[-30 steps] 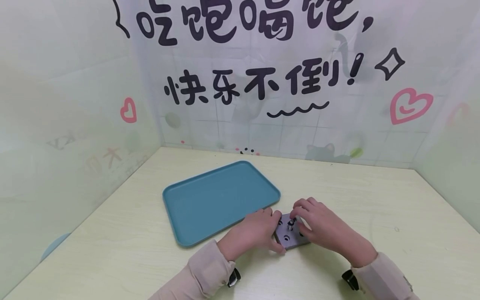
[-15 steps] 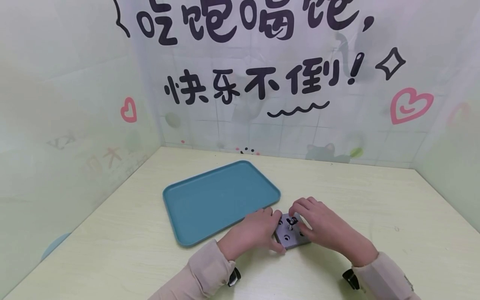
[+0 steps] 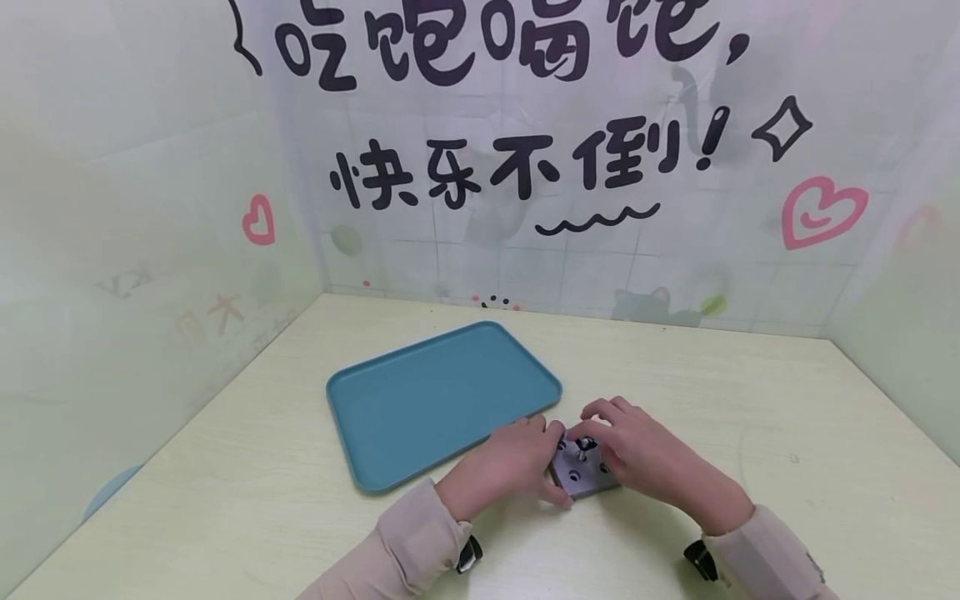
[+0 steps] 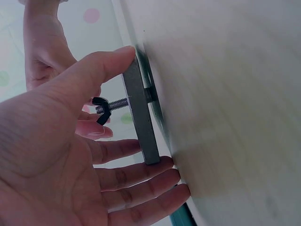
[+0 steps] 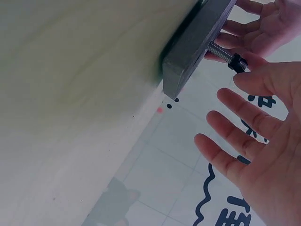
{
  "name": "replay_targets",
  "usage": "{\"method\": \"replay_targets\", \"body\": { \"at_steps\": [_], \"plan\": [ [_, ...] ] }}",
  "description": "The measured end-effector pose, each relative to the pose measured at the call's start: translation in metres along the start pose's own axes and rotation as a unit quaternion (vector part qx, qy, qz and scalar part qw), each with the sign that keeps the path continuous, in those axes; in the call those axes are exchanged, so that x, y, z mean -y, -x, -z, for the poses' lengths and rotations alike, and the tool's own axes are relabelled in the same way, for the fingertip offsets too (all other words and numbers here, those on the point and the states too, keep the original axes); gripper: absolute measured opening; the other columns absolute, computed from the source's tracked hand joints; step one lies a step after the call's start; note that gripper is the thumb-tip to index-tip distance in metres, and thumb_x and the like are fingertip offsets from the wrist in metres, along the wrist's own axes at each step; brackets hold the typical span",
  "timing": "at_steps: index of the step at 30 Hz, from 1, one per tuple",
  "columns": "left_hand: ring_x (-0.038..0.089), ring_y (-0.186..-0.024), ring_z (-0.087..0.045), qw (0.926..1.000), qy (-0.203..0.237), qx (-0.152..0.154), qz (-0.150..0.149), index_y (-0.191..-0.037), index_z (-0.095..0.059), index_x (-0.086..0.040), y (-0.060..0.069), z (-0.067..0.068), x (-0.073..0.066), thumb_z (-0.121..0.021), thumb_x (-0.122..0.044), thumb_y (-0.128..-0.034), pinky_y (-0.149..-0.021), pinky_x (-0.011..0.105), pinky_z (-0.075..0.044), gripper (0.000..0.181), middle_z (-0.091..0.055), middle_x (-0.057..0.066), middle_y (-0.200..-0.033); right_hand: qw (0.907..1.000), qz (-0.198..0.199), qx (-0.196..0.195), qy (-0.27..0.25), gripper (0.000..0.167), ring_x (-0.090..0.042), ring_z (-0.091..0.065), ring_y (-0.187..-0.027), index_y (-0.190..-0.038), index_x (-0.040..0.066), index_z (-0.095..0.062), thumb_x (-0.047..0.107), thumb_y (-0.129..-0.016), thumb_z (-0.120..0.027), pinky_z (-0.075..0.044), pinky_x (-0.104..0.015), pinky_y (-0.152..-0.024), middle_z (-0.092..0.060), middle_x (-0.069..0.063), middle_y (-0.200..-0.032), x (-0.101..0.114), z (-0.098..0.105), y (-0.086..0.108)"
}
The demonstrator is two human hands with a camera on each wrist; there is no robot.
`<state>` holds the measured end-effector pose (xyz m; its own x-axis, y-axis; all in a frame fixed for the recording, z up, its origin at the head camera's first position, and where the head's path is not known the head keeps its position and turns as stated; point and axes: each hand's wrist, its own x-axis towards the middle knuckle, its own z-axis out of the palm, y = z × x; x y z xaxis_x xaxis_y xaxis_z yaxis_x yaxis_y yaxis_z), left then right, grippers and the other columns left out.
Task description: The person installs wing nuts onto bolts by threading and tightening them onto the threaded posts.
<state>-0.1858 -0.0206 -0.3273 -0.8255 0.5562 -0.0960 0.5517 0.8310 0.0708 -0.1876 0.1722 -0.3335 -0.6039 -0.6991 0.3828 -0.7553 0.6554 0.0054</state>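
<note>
A grey metal plate (image 3: 587, 481) with several holes lies near the front of the table. Through it runs a threaded bolt (image 4: 118, 104), standing up from the top face, with a black wing nut (image 4: 102, 109) near its free end. My left hand (image 3: 504, 460) grips the plate's left side, thumb on the near edge and fingers at the far edge. At the wing nut, my right hand (image 3: 647, 452) has its thumb and index finger around it. In the right wrist view the right thumb (image 5: 254, 81) touches the nut while the other fingers are spread away.
A blue tray (image 3: 442, 408) lies on the pale wooden table (image 3: 735, 400), just behind and left of the plate. Behind the table hangs a printed curtain (image 3: 480, 250), with further sheets at both sides. A light-blue rounded edge (image 3: 111, 492) shows at the far left.
My right index finger has swung to the left across the wing nut, and the nut has turned on the bolt. My left hand and the plate stay put.
</note>
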Motion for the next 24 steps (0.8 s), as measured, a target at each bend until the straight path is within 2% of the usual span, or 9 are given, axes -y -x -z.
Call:
{"method": "replay_targets", "body": {
  "at_steps": [7,13,20,24],
  "plan": [
    [0.019,-0.096,-0.053,0.9999,0.003,0.007,0.006,-0.132,-0.045,-0.010,-0.0004,-0.0007,-0.0007,-0.073,-0.058,-0.0690,-0.077,0.034,-0.048,0.084,-0.055,0.006,-0.114,0.9996,-0.026,0.001,-0.007,0.028,-0.016,-0.052,-0.094,-0.102,0.015,-0.064,0.001,-0.078,-0.066,-0.046,-0.034,-0.077,-0.057,0.002,-0.103,0.0004,0.0006,0.0014],
    [0.017,-0.089,-0.050,1.0000,0.007,0.004,0.006,-0.129,-0.047,-0.011,-0.0007,-0.0010,0.0000,-0.074,-0.057,-0.0683,-0.073,0.031,-0.046,0.081,-0.055,0.005,-0.106,0.9992,-0.040,0.005,-0.001,0.017,-0.015,-0.051,-0.091,-0.092,0.016,-0.063,0.005,-0.080,-0.068,-0.046,-0.034,-0.077,-0.057,0.004,-0.098,0.0012,0.0030,0.0017],
    [0.017,-0.091,-0.051,0.9998,0.013,0.007,0.010,-0.128,-0.047,-0.011,0.0002,0.0004,-0.0008,-0.075,-0.057,-0.0677,-0.075,0.032,-0.046,0.080,-0.055,0.005,-0.108,0.9989,-0.042,-0.003,0.021,0.013,-0.013,-0.050,-0.085,-0.082,0.017,-0.061,0.008,-0.079,-0.070,-0.044,-0.030,-0.072,-0.057,0.006,-0.092,0.0009,0.0034,0.0009],
    [0.017,-0.090,-0.051,0.9999,0.012,0.005,0.009,-0.128,-0.047,-0.011,0.0003,0.0004,-0.0007,-0.075,-0.057,-0.0678,-0.074,0.031,-0.046,0.080,-0.055,0.005,-0.107,0.9986,-0.046,-0.007,0.026,0.014,-0.013,-0.050,-0.084,-0.082,0.017,-0.060,0.009,-0.078,-0.070,-0.043,-0.030,-0.072,-0.057,0.006,-0.092,0.0007,0.0031,0.0013]
  ]
}}
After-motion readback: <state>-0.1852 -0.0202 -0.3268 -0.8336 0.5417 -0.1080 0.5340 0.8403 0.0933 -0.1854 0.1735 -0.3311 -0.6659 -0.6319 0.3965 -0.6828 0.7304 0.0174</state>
